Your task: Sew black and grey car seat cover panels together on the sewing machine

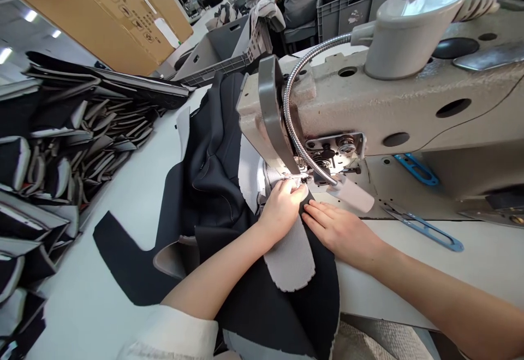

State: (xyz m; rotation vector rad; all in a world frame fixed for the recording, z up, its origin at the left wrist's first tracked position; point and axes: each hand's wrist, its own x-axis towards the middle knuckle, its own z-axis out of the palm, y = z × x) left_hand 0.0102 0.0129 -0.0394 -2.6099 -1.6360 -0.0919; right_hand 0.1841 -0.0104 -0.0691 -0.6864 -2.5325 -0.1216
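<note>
A beige sewing machine (393,103) fills the upper right. Black fabric (216,185) with a grey mesh piece (292,259) on top lies under its needle area (315,171). My left hand (282,204) is curled, fingers pinched on the grey mesh piece right at the presser foot. My right hand (341,229) lies flat with fingers stretched out, pressing the black fabric just right of the mesh, fingertips close to the left hand.
Stacks of black and grey cut pieces (53,147) crowd the left side of the white table (135,185). A flexible lamp (413,27) arches over the machine. Blue-handled snips (429,231) lie on the right. Grey crates (229,48), cardboard boxes and a seated person are behind.
</note>
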